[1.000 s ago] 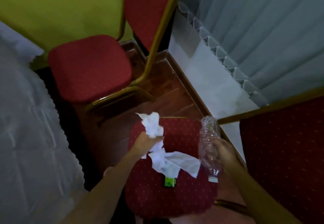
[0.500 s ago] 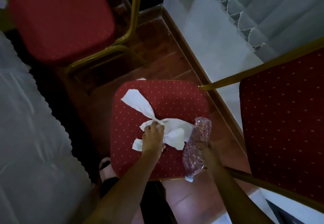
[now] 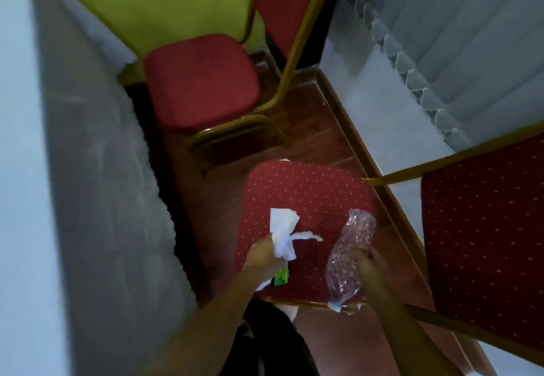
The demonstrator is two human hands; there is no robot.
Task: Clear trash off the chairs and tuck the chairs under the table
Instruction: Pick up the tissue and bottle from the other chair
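Observation:
A red dotted chair seat (image 3: 309,199) lies below me. Over its front left part my left hand (image 3: 263,255) grips a bunch of white tissue paper (image 3: 282,233), lifted off the cushion. A small green wrapper (image 3: 281,277) lies on the seat just under that hand. My right hand (image 3: 368,263) holds a crumpled clear plastic bottle (image 3: 351,255) above the seat's front right part, its white cap pointing toward me. The chair's red backrest (image 3: 485,228) stands at the right.
A second red chair (image 3: 200,81) with a gold frame stands farther ahead. A table draped in white cloth (image 3: 103,184) runs along the left. White curtains (image 3: 456,37) hang at the right over a wooden floor (image 3: 309,128).
My left hand has gathered the spread tissue into a bunch and raised it off the seat, which uncovers the green wrapper. The bottle stays in my right hand. The view has tilted up.

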